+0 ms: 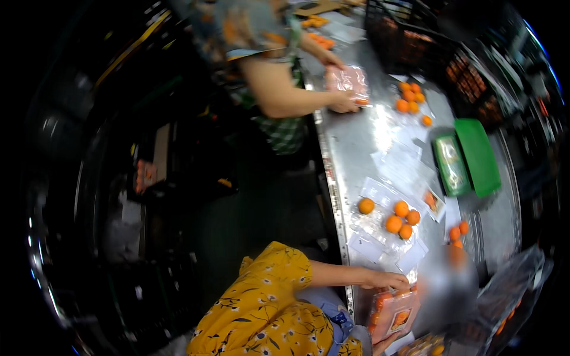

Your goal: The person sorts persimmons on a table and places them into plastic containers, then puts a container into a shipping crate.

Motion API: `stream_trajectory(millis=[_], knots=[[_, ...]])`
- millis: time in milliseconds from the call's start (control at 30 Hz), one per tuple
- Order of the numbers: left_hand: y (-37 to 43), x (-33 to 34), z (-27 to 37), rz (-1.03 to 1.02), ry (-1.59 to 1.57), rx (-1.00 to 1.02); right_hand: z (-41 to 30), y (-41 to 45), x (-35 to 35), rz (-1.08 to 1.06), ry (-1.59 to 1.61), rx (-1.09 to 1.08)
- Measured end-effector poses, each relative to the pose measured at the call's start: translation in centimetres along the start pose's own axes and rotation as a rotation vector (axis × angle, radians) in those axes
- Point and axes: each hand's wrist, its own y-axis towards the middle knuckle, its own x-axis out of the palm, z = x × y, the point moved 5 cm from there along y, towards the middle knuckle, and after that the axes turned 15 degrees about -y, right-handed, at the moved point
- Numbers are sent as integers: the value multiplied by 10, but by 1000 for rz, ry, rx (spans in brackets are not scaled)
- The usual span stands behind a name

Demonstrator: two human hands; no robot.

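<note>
My left hand (386, 280) grips the top edge of a pack of small orange citrus fruit (396, 313) in clear wrapping. A label with a fruit picture (400, 319) is on the side of the pack. Low in the picture, my right hand (385, 345) holds the pack from beneath, partly cut off by the frame's lower edge. The pack is tilted, at the near edge of a metal table (338, 133). Beyond my left hand, several loose oranges (394, 224) lie on clear plastic with white paper slips (366, 247).
A co-worker's hands (344, 101) hold another wrapped pack (348, 82) farther along the table. More loose oranges (407, 100), an open green box (483, 155) and dark crates (467, 75) stand beyond. A clear plastic bag (507, 289) is at the right. A blurred patch hides part of the table.
</note>
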Motion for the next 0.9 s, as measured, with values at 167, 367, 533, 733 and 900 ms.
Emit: stream_trajectory(millis=[167,367,533,733,900], knots=[[-59,37,39,28,-297,297,-36,24,39,-165,-58,-118],[-131,47,-19,-30,-446,931,-36,5,83,-433,-97,-193],[-188,54,-65,627,-219,1136,-8,-53,124,-675,-168,-172],[-289,39,-95,1028,-342,1482,17,-150,184,-959,-300,-138],[-399,14,-120,1205,-385,1737,49,-247,256,-1191,-375,-122]])
